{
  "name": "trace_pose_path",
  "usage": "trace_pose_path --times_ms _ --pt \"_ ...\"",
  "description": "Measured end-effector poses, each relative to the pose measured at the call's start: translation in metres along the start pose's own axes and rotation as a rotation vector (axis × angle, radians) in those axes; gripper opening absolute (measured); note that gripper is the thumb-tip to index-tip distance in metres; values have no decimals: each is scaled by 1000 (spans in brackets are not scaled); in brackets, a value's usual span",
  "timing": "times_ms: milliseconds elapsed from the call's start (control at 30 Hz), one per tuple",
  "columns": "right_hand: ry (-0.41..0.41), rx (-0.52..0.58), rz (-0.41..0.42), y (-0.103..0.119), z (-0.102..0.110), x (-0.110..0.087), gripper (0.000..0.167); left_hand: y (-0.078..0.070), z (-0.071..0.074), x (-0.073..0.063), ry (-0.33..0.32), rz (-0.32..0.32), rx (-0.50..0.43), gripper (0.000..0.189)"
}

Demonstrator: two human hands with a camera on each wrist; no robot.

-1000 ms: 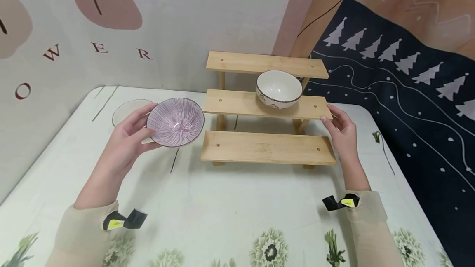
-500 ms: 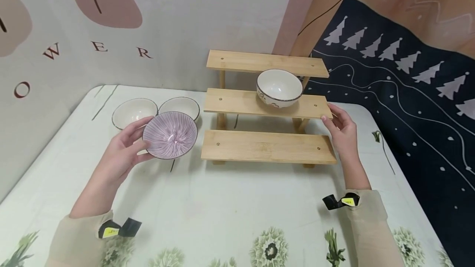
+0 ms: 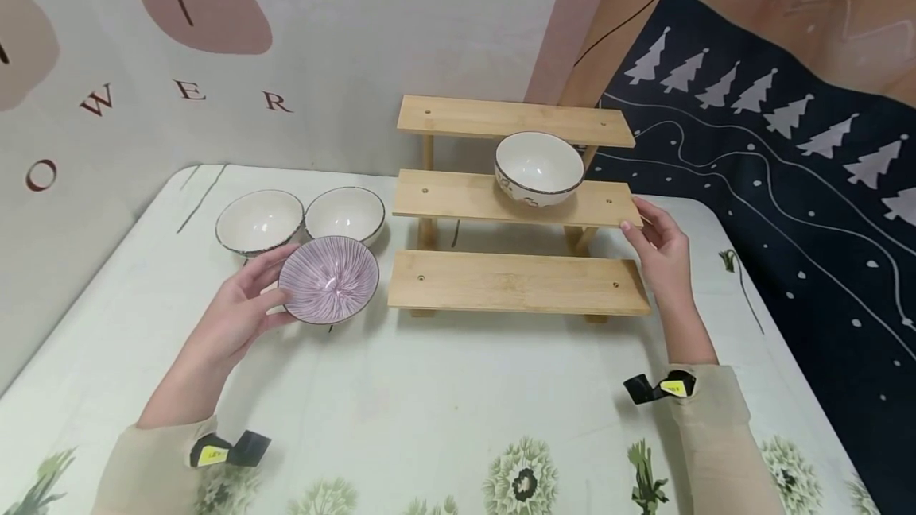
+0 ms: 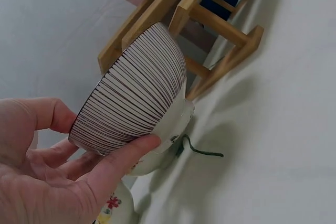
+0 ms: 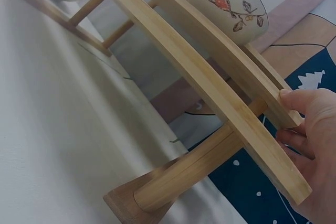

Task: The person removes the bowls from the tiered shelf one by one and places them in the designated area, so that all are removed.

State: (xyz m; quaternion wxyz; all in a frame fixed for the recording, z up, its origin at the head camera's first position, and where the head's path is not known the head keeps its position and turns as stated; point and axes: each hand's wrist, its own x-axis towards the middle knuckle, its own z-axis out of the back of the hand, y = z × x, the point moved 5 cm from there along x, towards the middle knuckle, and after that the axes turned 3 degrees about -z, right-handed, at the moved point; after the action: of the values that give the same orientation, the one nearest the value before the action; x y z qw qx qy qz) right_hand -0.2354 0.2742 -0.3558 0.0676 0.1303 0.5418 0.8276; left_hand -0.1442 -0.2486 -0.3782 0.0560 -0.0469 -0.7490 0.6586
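My left hand (image 3: 239,310) grips a small bowl (image 3: 329,280) with purple stripes by its left side, thumb over the rim and fingers beneath. In the left wrist view the striped bowl (image 4: 136,90) is tilted, its foot above the tablecloth. My right hand (image 3: 660,249) pinches the right end of the middle board of a three-tier wooden shelf (image 3: 458,197). On that middle board, right of centre, stands a white bowl (image 3: 540,169) with a dark rim. The right wrist view shows red flowers and a branch on this white bowl (image 5: 228,6).
Two white bowls, a left one (image 3: 259,222) and a right one (image 3: 346,213), sit side by side on the tablecloth (image 3: 458,388), left of the shelf. Behind stands a pale wall (image 3: 343,46). A dark cloth with tree prints (image 3: 758,173) hangs at the right.
My left hand has lowered the striped bowl toward me, uncovering the two white bowls behind it. My right hand stays at the middle board's end.
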Motion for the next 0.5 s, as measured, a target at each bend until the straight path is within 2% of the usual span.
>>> trace_pose_path --times_ms 233,500 --pt "-4 8 2 -1 0 1 46 10 5 -1 1 34 46 61" --pt "-9 15 5 -1 0 1 46 19 4 -1 30 60 13 62"
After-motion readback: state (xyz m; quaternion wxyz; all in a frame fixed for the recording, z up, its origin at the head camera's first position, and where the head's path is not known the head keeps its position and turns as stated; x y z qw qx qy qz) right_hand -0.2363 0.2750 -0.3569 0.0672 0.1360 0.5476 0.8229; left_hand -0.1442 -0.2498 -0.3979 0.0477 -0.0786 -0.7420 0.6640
